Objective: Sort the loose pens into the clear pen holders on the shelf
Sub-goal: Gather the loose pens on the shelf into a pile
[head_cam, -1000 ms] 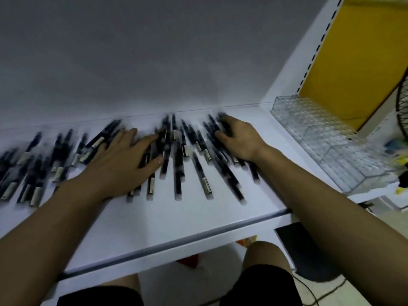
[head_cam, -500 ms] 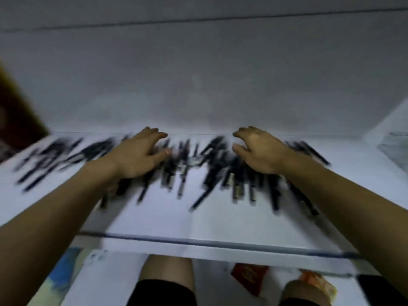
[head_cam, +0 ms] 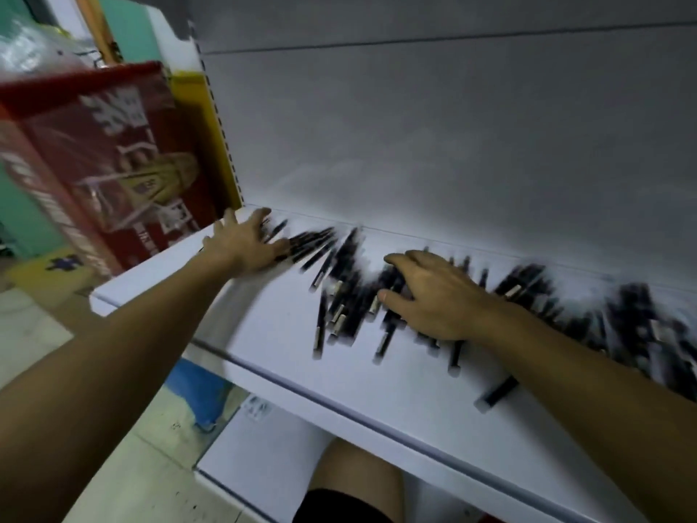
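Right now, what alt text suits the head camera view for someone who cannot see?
Two bare hands lie spread on a blurred scatter of dark pens along a white shelf, the left hand near its left end, the right hand mid-frame. A red box stands at left.

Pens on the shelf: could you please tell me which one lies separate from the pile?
The lone pen beside the right forearm, bare shelf around it.

We saw dozens of dark pens (head_cam: 341, 296) with pale bands, blurred by motion, lying loose in a ragged row along the back of the white shelf (head_cam: 377, 390). Most pointed frontward, some crossing; one stray pen (head_cam: 498, 390) lay apart, nearer the front edge.
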The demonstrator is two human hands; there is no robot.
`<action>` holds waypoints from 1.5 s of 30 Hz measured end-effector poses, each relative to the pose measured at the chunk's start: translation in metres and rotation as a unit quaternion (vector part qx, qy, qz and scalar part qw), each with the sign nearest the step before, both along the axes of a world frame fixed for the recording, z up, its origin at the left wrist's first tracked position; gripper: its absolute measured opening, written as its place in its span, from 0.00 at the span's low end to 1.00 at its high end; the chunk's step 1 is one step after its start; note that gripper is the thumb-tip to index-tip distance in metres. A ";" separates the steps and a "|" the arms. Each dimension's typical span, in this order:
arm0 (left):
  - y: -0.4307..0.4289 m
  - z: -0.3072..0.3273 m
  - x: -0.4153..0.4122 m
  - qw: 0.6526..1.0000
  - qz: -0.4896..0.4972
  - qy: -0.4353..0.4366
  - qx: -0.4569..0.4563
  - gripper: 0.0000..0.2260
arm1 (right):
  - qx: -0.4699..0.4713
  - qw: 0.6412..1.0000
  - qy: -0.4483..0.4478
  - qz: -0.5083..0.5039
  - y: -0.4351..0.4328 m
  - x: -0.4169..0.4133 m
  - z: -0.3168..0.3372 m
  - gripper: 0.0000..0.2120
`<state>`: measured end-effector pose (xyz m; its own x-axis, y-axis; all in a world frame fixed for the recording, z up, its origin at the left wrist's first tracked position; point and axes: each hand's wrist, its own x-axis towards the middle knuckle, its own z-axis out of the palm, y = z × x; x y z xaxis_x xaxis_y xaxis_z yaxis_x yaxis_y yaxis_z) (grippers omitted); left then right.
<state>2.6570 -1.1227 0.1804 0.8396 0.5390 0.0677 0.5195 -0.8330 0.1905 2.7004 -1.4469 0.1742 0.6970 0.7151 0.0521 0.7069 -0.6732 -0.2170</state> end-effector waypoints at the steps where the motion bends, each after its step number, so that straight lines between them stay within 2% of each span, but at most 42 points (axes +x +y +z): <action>1: 0.012 0.000 0.002 1.000 0.022 0.004 -0.019 0.46 | 0.002 1.000 0.001 0.003 0.007 0.001 0.000 0.33; 3: 0.033 -0.008 0.008 0.998 0.035 0.016 -0.058 0.55 | 0.002 1.000 0.010 0.005 0.019 0.003 -0.005 0.33; 5: 0.044 -0.018 0.014 0.996 0.027 0.032 -0.074 0.58 | -0.004 1.000 0.024 0.006 0.027 0.005 -0.014 0.33; 7: 0.047 -0.024 0.016 0.998 0.012 0.037 -0.055 0.54 | -0.011 1.000 0.022 0.008 0.031 0.005 -0.021 0.32; 10: 0.043 -0.029 0.018 0.999 -0.024 0.022 -0.003 0.41 | 0.004 1.000 0.003 -0.005 0.037 0.005 -0.031 0.31; 12: 0.032 -0.032 0.018 0.998 -0.054 0.007 -0.009 0.36 | 0.012 1.000 -0.009 -0.011 0.039 0.006 -0.034 0.31; 18: -0.017 -0.034 0.018 0.990 -0.119 -0.025 -0.071 0.31 | 0.013 0.999 -0.018 -0.030 0.033 0.009 -0.033 0.29; 24: -0.077 -0.038 0.018 0.986 -0.133 -0.051 -0.086 0.21 | 0.002 0.998 -0.042 -0.042 0.009 0.019 -0.032 0.28; 28: -0.115 -0.040 0.021 0.982 -0.137 -0.064 -0.116 0.19 | -0.019 0.997 -0.043 -0.058 -0.014 0.025 -0.030 0.27; 31: -0.138 -0.042 0.023 0.979 -0.136 -0.075 -0.129 0.20 | 0.009 0.997 -0.027 -0.066 -0.032 0.023 -0.024 0.26; 35: -0.143 -0.035 0.023 0.959 -0.172 -0.075 -0.213 0.26 | 0.067 0.993 -0.097 -0.026 -0.044 0.000 -0.013 0.22; 37: -0.135 -0.027 0.020 0.937 -0.193 -0.094 -0.275 0.23 | 0.082 0.989 -0.122 0.026 -0.037 -0.019 -0.006 0.18; 39: -0.128 -0.018 0.012 0.917 -0.208 -0.105 -0.322 0.18 | 0.076 0.987 -0.108 0.092 -0.020 -0.037 -0.003 0.14; 41: -0.118 -0.017 0.002 0.898 -0.205 -0.125 -0.370 0.16 | 0.051 0.984 -0.093 0.143 0.002 -0.049 -0.007 0.15; 45: -0.109 -0.023 -0.010 0.882 -0.183 -0.161 -0.404 0.15 | 0.033 0.981 -0.095 0.164 0.027 -0.051 -0.014 0.14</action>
<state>2.6474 -1.2322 0.1569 0.9747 0.2172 0.0525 0.0545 -0.4590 0.8868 2.6496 -1.4204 0.1598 0.4030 0.8900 0.2133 0.9152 -0.3915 -0.0955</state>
